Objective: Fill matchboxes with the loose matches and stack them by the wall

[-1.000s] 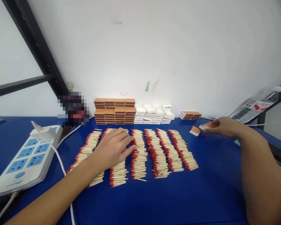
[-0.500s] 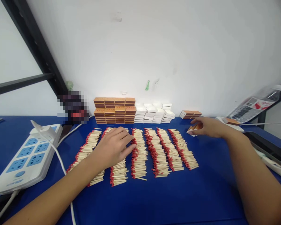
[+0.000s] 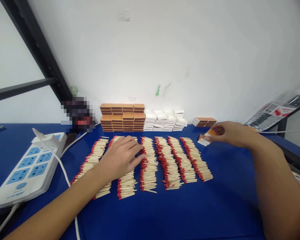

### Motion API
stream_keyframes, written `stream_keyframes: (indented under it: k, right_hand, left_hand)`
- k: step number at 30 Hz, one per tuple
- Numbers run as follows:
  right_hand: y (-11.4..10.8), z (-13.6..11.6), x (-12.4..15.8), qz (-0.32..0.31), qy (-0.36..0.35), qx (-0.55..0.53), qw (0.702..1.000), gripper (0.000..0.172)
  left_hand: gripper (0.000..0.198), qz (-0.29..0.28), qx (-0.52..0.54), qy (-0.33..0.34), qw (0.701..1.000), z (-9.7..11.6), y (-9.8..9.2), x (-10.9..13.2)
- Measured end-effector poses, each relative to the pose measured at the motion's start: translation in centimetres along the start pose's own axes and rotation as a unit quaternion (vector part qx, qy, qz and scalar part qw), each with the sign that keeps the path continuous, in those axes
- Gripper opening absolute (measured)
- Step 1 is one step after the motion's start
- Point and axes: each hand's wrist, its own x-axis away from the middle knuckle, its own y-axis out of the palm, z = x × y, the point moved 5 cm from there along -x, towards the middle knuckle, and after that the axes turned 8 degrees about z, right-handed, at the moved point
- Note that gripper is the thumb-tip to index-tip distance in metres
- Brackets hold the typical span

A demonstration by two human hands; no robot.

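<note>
Rows of red-tipped matches [image 3: 148,166] lie side by side on the blue table [image 3: 165,213]. My left hand [image 3: 123,156] rests over the rows at the left, fingers bent; its fingertips reach the edge of one row, and I cannot make out whether they pinch anything. At the right, my right hand [image 3: 222,133] grips an orange matchbox [image 3: 213,132] between thumb and fingers, just above a white-sided box [image 3: 203,140] on the table. Stacked orange matchboxes [image 3: 122,122] stand against the wall, beside a stack of white trays [image 3: 165,121].
Two-layered orange boxes [image 3: 204,122] sit by the wall at the right. A white power strip [image 3: 32,166] with cables lies at the left. In the right corner leans a clear plastic package [image 3: 272,111]. A black metal frame [image 3: 37,50] rises at the left.
My right hand has shifted slightly right and up, with the orange box tilted in its grip. More of the white-sided box below shows. My left hand has stayed in place.
</note>
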Motion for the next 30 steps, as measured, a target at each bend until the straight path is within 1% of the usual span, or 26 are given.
stream_keyframes:
  k: [2, 3, 5, 7, 9, 11, 12, 14, 17, 21, 23, 27, 30]
  right_hand:
    - [-0.2, -1.6, 0.4, 0.015, -0.008, -0.019, 1.000, 0.037]
    - [-0.2, -2.9, 0.8, 0.037, -0.018, -0.041, 0.998, 0.043]
    - [0.3, -6.7, 2.2, 0.069, -0.046, -0.141, 0.987, 0.053]
    - [1.7, -11.0, 4.3, 0.061, -0.076, -0.254, 0.962, 0.056]
    - [3.4, -14.9, 6.8, 0.031, -0.092, -0.339, 0.936, 0.057]
    - [4.5, -17.6, 9.0, 0.007, -0.113, -0.386, 0.915, 0.053]
    - [4.9, -18.4, 9.9, 0.004, -0.120, -0.401, 0.908, 0.052]
    - [5.2, -19.1, 11.0, 0.011, -0.121, -0.416, 0.901, 0.052]
    - [5.6, -19.0, 11.5, 0.012, -0.116, -0.437, 0.892, 0.054]
    - [6.2, -19.0, 11.8, -0.009, -0.120, -0.470, 0.874, 0.054]
    - [6.2, -19.1, 11.9, -0.010, -0.114, -0.489, 0.865, 0.049]
    - [5.7, -19.2, 12.1, -0.022, -0.112, -0.533, 0.839, 0.033]
    - [5.1, -19.2, 12.3, -0.031, -0.125, -0.540, 0.832, 0.029]
  left_hand:
    - [0.019, 0.005, -0.003, -0.001, 1.000, 0.0, 0.0, 0.0]
    - [0.019, 0.011, -0.005, -0.002, 1.000, 0.0, -0.1, 0.0]
    - [0.019, 0.031, -0.008, -0.005, 0.999, 0.1, -0.3, 0.0]
    - [0.027, 0.058, -0.007, -0.015, 0.998, 0.4, -0.6, 0.0]
    - [0.041, 0.078, -0.002, -0.030, 0.996, 1.0, -0.9, -0.1]
    - [0.050, 0.095, 0.011, -0.039, 0.995, 1.7, -1.1, -0.2]
    - [0.051, 0.104, 0.020, -0.039, 0.994, 2.1, -1.2, -0.2]
    - [0.046, 0.122, 0.040, -0.036, 0.991, 2.7, -1.3, -0.3]
    - [0.039, 0.151, 0.055, -0.035, 0.986, 2.9, -1.4, -0.2]
    - [0.037, 0.160, 0.053, -0.041, 0.985, 2.8, -1.3, -0.1]
    - [0.037, 0.162, 0.058, -0.044, 0.984, 2.6, -1.3, -0.2]
    - [0.040, 0.183, 0.062, -0.067, 0.979, 2.2, -1.6, -0.3]
    - [0.040, 0.195, 0.074, -0.085, 0.974, 1.8, -1.7, -0.2]
